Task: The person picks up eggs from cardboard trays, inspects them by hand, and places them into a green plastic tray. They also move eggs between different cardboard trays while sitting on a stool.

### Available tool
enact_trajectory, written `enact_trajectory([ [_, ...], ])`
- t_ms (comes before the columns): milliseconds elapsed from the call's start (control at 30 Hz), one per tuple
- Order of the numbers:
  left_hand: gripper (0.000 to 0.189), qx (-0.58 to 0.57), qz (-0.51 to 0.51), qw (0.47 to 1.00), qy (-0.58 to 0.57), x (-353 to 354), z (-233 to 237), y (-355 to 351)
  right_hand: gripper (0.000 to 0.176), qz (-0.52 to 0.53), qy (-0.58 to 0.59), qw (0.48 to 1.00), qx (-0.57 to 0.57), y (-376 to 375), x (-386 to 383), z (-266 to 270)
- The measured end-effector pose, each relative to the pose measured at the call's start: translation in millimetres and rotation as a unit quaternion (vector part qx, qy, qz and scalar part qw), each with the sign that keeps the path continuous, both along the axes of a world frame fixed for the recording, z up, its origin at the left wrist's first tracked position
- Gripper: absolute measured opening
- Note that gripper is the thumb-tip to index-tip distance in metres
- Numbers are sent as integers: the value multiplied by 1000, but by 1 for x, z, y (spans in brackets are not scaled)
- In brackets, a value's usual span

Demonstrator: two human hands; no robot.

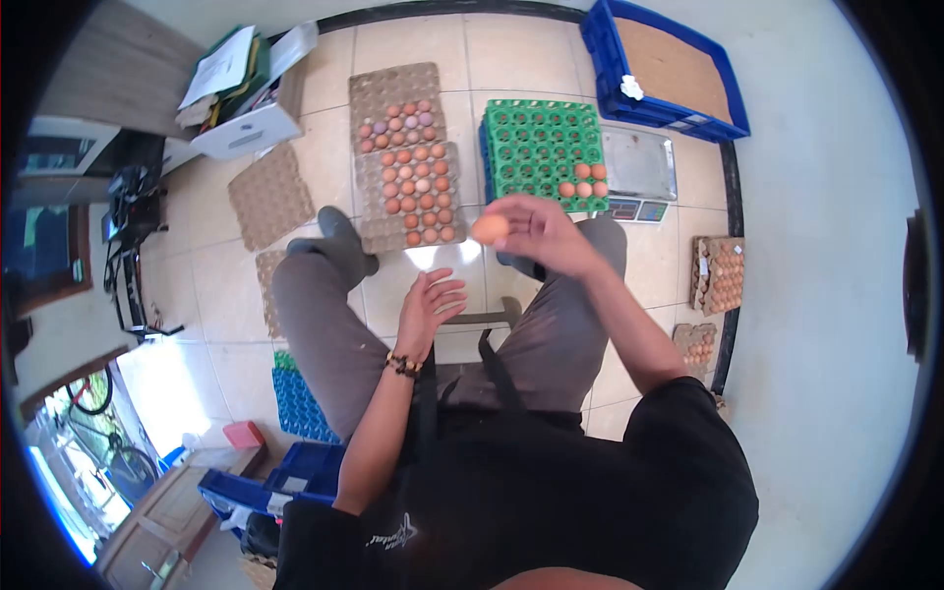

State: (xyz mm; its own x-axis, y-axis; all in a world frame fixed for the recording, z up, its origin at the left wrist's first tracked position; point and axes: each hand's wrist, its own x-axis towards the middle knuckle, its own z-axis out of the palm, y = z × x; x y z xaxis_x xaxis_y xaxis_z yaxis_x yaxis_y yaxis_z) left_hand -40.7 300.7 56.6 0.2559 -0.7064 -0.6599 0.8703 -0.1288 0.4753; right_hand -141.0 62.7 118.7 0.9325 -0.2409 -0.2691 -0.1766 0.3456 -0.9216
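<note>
My right hand (pixel 536 231) holds a brown egg (pixel 489 228) in its fingertips, raised above my knees. My left hand (pixel 430 305) hangs between my legs with loose fingers and nothing in it; a bead bracelet sits on its wrist. Ahead on the tiled floor lies a cardboard tray (pixel 379 231) carrying several brown eggs. To its right a green plastic tray (pixel 531 147) holds three eggs along its near edge. The held egg is nearest to the green tray's near left corner.
A metal scale (pixel 639 167) stands right of the green tray, a blue crate (pixel 605 59) behind it. Egg cartons (pixel 716 275) sit at the right. Empty cardboard trays (pixel 267 197) and a white box of papers (pixel 246 128) lie left. Blue trays (pixel 295 403) are beside my left leg.
</note>
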Motion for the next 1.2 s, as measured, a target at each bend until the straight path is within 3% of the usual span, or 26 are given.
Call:
enact_trajectory([
  [67,46,-41,31,998,38,0,17,0,51,52,3,975,-215,55,2,0],
  [167,48,-89,35,995,10,0,-1,20,54,74,-2,919,-387,119,3,-13],
  [267,46,-52,105,993,-7,-4,-9,36,52,50,-71,860,-503,152,10,-22],
  [400,43,-47,161,986,-12,-1,-13,41,48,66,-112,842,-524,185,12,9],
  [433,43,-50,161,985,-26,-5,-15,37,45,44,-116,784,-609,191,19,10],
  [533,45,-33,124,991,-35,-8,-17,34,45,134,12,883,-449,174,37,3],
  [600,47,-6,86,996,-34,-6,-14,37,45,185,102,923,-321,160,54,-9],
  [667,44,-84,65,994,35,2,-6,43,44,139,125,979,-79,156,66,-26],
  [700,44,-129,61,988,66,4,-4,42,43,64,100,988,98,157,68,-35],
  [733,45,-175,57,978,98,7,-2,41,42,-14,72,960,270,156,69,-43],
  [800,45,-173,83,970,148,12,4,40,33,-43,2,994,99,165,69,-27],
  [867,43,-164,123,956,211,14,-1,41,27,-54,-60,990,-117,180,68,-23],
  [900,40,-74,128,971,189,18,0,41,27,-29,-58,981,-182,182,65,-22],
  [933,39,-30,173,962,208,14,3,36,26,-4,-57,967,-247,182,64,-20],
  [967,38,14,216,950,225,14,36,24,25,21,-58,949,-310,181,63,-18],
  [1067,37,30,200,955,218,11,17,25,24,93,-59,866,-487,178,63,-18],
  [1167,40,16,150,981,124,10,2,33,26,31,-51,891,-451,171,73,-49],
  [1200,41,14,154,979,134,12,-2,32,27,22,14,942,-335,168,78,-57],
])
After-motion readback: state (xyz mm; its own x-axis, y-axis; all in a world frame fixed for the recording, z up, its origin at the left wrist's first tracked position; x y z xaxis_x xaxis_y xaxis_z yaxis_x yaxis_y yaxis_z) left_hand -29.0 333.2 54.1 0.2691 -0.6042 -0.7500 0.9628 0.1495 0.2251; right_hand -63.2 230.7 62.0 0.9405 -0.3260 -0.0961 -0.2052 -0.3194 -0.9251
